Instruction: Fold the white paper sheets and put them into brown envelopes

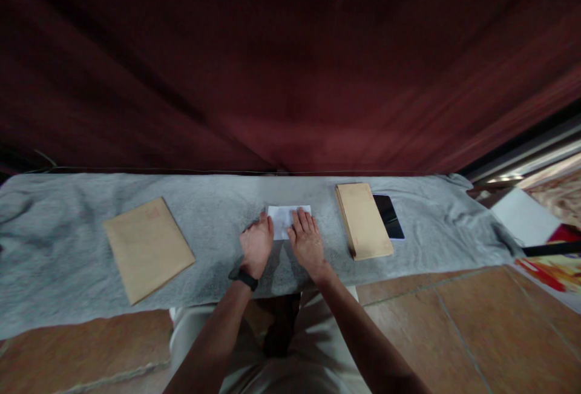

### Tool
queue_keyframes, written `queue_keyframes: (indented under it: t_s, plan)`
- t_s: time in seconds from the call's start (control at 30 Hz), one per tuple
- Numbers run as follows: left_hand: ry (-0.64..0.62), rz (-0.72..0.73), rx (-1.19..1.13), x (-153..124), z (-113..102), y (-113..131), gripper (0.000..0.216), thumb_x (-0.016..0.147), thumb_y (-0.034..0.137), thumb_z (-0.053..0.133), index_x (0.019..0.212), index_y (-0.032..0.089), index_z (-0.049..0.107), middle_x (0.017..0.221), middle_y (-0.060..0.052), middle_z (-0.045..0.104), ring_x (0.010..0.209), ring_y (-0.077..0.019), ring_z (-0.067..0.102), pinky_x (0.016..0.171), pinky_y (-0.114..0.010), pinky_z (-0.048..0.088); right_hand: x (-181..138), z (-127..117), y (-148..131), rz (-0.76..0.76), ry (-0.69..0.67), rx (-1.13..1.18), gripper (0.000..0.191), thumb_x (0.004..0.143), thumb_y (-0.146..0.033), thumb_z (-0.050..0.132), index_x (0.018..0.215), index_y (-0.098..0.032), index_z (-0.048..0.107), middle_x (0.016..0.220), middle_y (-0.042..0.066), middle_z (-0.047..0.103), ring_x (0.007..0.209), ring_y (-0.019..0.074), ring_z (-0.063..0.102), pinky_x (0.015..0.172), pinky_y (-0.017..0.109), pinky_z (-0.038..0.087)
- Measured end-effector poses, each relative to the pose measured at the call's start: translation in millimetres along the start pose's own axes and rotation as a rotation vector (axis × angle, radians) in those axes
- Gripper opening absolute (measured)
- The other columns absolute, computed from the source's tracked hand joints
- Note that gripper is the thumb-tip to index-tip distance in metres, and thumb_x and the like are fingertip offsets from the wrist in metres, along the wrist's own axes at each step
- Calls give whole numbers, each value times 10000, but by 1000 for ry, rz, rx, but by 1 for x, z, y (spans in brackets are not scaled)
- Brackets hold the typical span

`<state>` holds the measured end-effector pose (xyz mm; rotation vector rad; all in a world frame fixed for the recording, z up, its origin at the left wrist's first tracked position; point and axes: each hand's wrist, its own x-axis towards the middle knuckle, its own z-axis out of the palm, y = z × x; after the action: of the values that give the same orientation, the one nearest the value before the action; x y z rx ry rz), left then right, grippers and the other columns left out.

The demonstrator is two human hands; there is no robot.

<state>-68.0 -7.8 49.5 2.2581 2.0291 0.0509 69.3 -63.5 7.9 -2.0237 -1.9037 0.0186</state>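
A small white sheet of paper, which looks folded, lies on the grey cloth in front of me. My left hand, with a dark band on its wrist, is at the paper's left edge; its fingers are curled and its thumb lies along that edge. Stretched out and pressing flat, the fingers of my right hand rest on the right part of the paper. What lies under both hands is hidden.
Grey cloth covers the long narrow surface. A brown envelope lies at left; a stack of brown envelopes is at right, partly over a dark-screened tablet. A dark red panel rises behind. Tiled floor shows below.
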Motion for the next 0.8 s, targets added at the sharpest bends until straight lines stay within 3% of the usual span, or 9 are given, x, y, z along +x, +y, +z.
queue_keyframes:
  t_s: [0.8]
  plan:
    - [2, -26, -41, 1, -3, 0, 446, 1054, 361, 260, 1233, 126, 594, 895, -149, 735, 907, -267, 718, 759, -339, 514, -2, 6, -2, 9, 18, -71, 560, 1054, -384, 440, 1556, -145, 368, 1619, 179, 329, 1504, 305, 300, 1189, 539, 291]
